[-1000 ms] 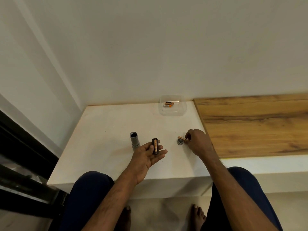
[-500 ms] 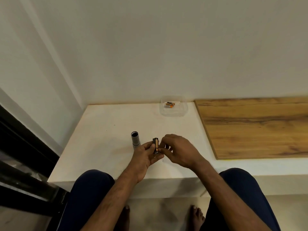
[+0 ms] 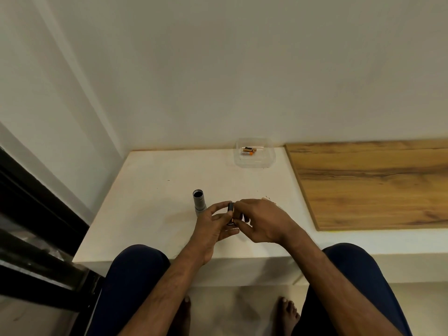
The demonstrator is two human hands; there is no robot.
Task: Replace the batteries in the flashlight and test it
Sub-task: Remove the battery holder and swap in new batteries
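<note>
The left hand curls its thumb and fingers around a small dark battery holder, holding it just above the table's near edge with one end pointing away from the person. The right hand meets it from the other side, its bent fingertips pinching the same holder along its right flank and near end. Whether a battery lies under those fingers cannot be told.

Just left of the hands, and apart from them, the grey flashlight body stands upright on the white table, its open dark mouth facing up. At the far edge of the table, against the wall, sits a clear plastic tub with a few loose batteries lying in it. A wooden board adjoins the table on the right. Dark-trousered knees and bare feet show below.
</note>
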